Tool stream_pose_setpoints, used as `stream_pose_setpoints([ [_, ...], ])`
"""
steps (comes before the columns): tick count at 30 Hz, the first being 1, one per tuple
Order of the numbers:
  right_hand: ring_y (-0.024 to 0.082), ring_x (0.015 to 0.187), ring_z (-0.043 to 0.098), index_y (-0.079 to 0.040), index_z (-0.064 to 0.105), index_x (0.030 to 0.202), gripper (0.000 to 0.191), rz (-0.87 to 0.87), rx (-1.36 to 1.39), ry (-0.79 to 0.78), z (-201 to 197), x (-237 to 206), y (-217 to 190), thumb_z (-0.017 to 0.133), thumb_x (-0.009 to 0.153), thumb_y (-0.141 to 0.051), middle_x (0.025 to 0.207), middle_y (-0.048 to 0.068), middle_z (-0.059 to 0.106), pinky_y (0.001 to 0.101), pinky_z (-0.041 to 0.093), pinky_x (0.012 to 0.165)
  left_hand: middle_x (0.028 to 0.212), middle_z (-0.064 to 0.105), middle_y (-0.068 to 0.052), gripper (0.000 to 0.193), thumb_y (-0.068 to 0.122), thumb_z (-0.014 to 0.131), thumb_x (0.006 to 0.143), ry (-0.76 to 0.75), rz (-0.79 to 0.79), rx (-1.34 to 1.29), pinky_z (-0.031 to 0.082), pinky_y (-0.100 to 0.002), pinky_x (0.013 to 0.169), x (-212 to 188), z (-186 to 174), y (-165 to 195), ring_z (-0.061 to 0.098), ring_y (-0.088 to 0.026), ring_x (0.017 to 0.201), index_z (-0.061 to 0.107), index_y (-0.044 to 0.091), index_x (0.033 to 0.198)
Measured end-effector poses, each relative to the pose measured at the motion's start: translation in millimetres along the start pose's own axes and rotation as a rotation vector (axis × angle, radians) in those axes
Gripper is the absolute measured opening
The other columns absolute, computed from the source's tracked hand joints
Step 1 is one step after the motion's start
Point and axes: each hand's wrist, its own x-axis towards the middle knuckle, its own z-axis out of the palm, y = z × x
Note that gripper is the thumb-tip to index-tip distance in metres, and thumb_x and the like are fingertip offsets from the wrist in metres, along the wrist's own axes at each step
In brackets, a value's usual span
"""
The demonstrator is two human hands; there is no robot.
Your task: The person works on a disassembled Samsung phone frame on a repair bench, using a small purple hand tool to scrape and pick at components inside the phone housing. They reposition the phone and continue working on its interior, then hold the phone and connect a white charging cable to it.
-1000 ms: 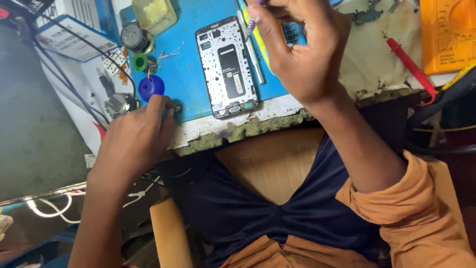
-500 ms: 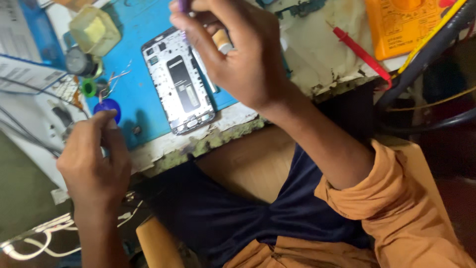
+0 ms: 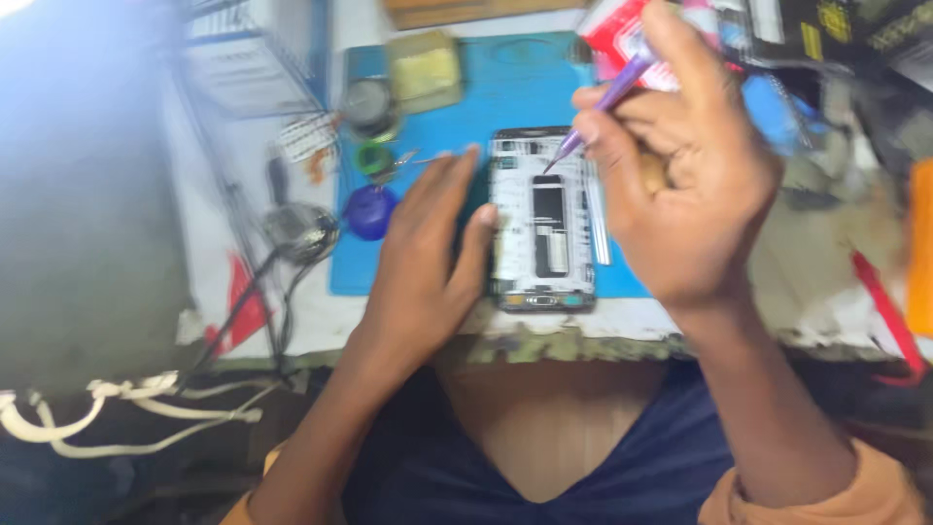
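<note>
Fingers of the right hand point(image 3: 695, 209) pinch a thin purple tool point(image 3: 601, 109), a tight grip held like a pen, with the tip coming down at about 7 o'clock onto the upper part of the opened phone point(image 3: 541, 219). The left hand point(image 3: 428, 262) holds nothing; its fingers lie spread and flat, the thumb side touching the phone's left edge at 9 o'clock. The phone lies face-open near the front edge of the blue mat point(image 3: 505, 97) on the desk point(image 3: 807, 282).

To do this well, in my judgement, the tip should stay light and shallow, since bare parts sit just under it, and the left hand should press the frame so it cannot slide. A blue cap point(image 3: 371, 212) and a green ring point(image 3: 370, 158) lie at 9 to 10 o'clock of the phone, near the left fingertips; a red-handled tool point(image 3: 886, 311) lies well apart at 3 o'clock.
</note>
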Motion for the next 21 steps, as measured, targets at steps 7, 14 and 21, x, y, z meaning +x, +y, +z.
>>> stream_pose_setpoints([
  [7,0.017,0.106,0.075,0.005,0.048,0.147,0.046,-0.093,-0.102,-0.21,27.6,44.0,23.9,0.071,0.108,0.013,0.114,0.018,0.075,0.0283,0.062,0.094,0.141,0.062,-0.022,0.042,0.007,0.063,0.095,-0.021,-0.019,-0.005,0.041,-0.051,0.113,0.5,9.3,-7.3,0.053,-0.042,0.137,0.06,-0.001,0.136],
  [14,0.017,0.104,0.074,0.005,0.048,0.148,0.045,-0.112,-0.172,-0.233,19.6,30.8,26.8,0.07,0.11,0.015,0.111,0.019,0.075,0.0272,0.062,0.095,0.14,0.06,-0.026,0.035,0.007,0.064,0.093,0.025,0.0,0.009,0.042,-0.052,0.112,1.4,13.1,-0.3,0.053,-0.043,0.136,0.067,-0.005,0.126],
  [21,0.018,0.107,0.074,0.006,0.045,0.149,0.047,-0.158,-0.188,-0.224,19.6,26.7,31.0,0.069,0.11,0.017,0.112,0.02,0.074,0.0271,0.061,0.096,0.14,0.059,-0.027,0.037,0.007,0.065,0.091,0.025,0.022,0.027,0.042,-0.052,0.111,1.6,15.3,-1.6,0.053,-0.044,0.134,0.067,-0.006,0.125],
])
